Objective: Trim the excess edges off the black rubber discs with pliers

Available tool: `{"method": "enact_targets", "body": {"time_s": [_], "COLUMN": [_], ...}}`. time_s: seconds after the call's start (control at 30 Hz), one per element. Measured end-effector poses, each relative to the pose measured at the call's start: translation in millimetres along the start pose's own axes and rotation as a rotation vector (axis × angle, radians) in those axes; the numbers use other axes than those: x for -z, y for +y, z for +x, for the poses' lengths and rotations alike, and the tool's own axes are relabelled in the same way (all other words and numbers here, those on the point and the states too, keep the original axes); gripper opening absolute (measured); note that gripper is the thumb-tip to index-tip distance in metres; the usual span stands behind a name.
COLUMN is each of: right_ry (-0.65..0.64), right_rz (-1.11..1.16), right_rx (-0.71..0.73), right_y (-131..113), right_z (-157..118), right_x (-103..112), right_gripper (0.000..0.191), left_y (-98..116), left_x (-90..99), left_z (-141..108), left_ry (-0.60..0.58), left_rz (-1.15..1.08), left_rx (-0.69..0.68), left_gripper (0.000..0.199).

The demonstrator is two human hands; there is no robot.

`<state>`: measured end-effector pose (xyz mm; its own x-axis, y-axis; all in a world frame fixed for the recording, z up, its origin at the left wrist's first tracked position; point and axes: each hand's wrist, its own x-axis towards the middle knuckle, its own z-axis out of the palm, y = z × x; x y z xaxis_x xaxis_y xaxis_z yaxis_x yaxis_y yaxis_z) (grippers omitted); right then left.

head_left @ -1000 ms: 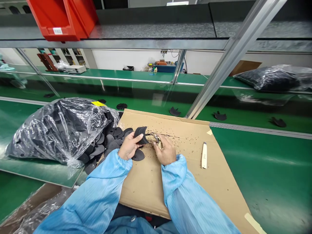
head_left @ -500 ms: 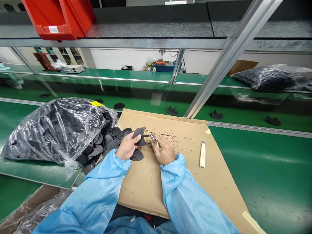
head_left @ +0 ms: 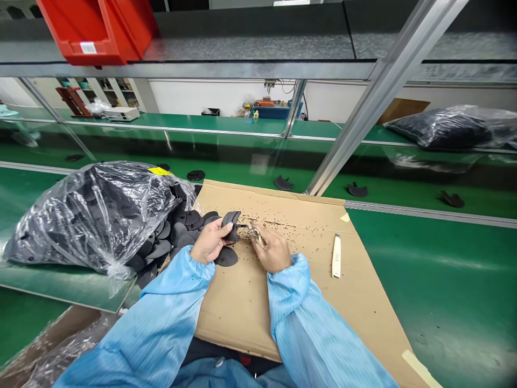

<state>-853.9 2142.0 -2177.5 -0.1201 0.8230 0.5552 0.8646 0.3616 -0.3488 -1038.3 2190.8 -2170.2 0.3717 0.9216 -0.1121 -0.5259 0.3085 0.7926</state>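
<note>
My left hand [head_left: 210,240] is closed on a curved black plastic part [head_left: 231,225] above the cardboard sheet [head_left: 238,312]. In my right hand [head_left: 274,249] is a small pair of pliers [head_left: 256,234], its tip reaching a thin dark piece at the right side of the black part. Small black bits lie scattered on the cardboard around both hands. A flat black disc [head_left: 226,257] rests just below my left hand. To the right lies a cream-handled knife [head_left: 336,256].
A clear plastic bag of black parts [head_left: 92,210] sits at the left, with a pile of black discs [head_left: 159,249] spilling beside it. A metal post [head_left: 355,108] slants behind the cardboard. Black parts lie on the green belt [head_left: 242,167]. A red bin [head_left: 97,32] hangs above.
My left hand and the black part have shifted very slightly left. The pliers now sit slightly apart from the part, and more of the thin piece between them shows. Parts on the belt have moved slightly left.
</note>
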Motion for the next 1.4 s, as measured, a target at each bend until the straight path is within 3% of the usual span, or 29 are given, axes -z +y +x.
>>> {"method": "enact_targets", "body": {"time_s": [0.2,0.3,0.47,0.57,0.73,0.93,1.1,1.2,1.4], "right_ry": [-0.087,-0.082,0.057,0.048,-0.064,0.000,-0.039,-0.096,-0.196], "right_rz": [-0.070,0.093,0.367,0.443,0.424,0.335,0.220,0.172,0.132], "right_rx": [-0.045,-0.106,-0.261,-0.180,0.072,0.039,0.113,0.141,0.145], "right_y": [-1,-2,-4,-9,-18,-14,-16,-21,-26], "right_z": [2,2,1,0,-3,-3,-3,-4,-3], "right_x": [3,0,-4,-3,-1,-4,-4,-2,1], "right_gripper": [0.031,0.027,0.031,0.034,0.027,0.029,0.030,0.030,0.030], "left_y": [-1,-2,-3,-4,-4,5,9,8,4], "left_x": [4.0,3.0,-4.9,-5.0,2.0,2.7,6.9,9.7,8.0], "left_z": [3,3,-2,-3,5,3,-1,-1,-2], "left_ry": [0.000,0.007,0.008,-0.003,0.074,-0.012,-0.179,-0.248,-0.277], "left_rz": [0.039,0.052,0.084,0.138,0.065,-0.179,-0.256,-0.238,-0.099], "left_rx": [-0.034,-0.067,-0.086,-0.125,-0.168,-0.045,0.055,0.100,0.124], "left_gripper": [0.049,0.048,0.063,0.065,0.046,0.032,0.041,0.039,0.034]}}
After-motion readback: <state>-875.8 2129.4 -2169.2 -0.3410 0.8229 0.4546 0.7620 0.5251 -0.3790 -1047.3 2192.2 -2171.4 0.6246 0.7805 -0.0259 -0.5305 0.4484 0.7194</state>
